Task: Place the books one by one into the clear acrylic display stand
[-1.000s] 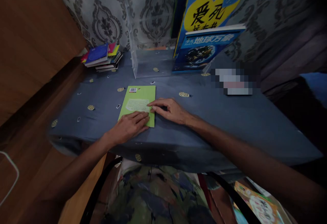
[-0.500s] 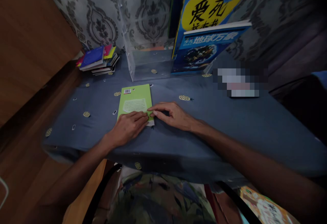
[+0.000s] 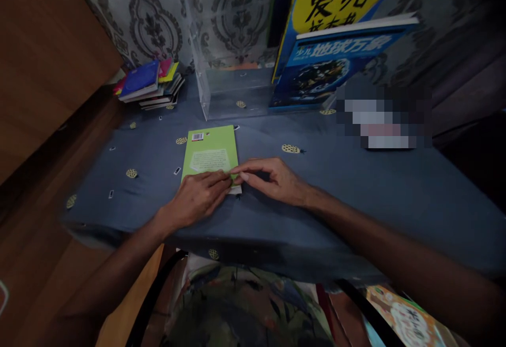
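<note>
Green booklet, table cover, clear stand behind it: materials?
Green booklet: paper with a matte card cover, judging by the printed barcode label and white page edges at its near corner. Table cover: woven fabric, matte; it drapes and creases over the edge. Clear stand: probably acrylic; transparent, with glossy edges.

One green book, two blue books, one book stack, two hands.

Green book: near right corner of the cover now peeled up, white page edge showing under it; a second ago it lay flat. Right hand fingertips shifted from on top of the cover to its lower right edge. Left hand fingers slid right to meet them at that corner.
</note>
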`<state>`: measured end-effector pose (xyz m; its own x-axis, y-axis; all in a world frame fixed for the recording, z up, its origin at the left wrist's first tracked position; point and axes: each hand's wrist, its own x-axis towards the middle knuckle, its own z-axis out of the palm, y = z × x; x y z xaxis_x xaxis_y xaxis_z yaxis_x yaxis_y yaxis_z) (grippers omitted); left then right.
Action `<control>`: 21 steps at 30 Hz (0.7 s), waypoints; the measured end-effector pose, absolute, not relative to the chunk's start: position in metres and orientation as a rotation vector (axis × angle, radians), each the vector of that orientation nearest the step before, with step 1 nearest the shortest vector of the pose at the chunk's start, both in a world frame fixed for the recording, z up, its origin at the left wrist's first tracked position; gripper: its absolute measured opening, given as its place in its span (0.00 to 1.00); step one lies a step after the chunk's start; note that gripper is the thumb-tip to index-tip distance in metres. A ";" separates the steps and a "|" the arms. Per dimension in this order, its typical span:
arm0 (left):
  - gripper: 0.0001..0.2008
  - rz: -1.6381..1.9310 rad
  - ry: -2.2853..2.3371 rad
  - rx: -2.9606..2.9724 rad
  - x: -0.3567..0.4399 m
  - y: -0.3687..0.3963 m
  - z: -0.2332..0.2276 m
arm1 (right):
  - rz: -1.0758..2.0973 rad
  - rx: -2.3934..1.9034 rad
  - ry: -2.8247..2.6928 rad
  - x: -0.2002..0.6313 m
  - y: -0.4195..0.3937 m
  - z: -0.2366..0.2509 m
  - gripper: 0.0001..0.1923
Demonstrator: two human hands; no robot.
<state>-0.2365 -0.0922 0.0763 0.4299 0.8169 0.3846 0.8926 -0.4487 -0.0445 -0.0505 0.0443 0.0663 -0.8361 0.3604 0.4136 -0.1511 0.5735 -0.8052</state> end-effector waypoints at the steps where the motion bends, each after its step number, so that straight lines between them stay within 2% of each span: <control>1: 0.14 -0.448 -1.492 -2.436 -0.236 -0.093 0.074 | 1.203 -0.138 -2.276 -0.050 0.044 0.066 0.14; 8: 0.11 -0.411 -1.457 -2.340 -0.233 -0.096 0.062 | 0.837 0.050 -2.439 -0.048 0.042 0.063 0.13; 14: 0.13 -0.284 -1.451 -2.336 -0.229 -0.113 0.062 | 0.825 0.111 -2.423 -0.048 0.042 0.062 0.12; 21: 0.13 -0.400 -1.546 -2.269 -0.256 -0.152 0.066 | 0.874 0.139 -2.384 -0.049 0.042 0.061 0.11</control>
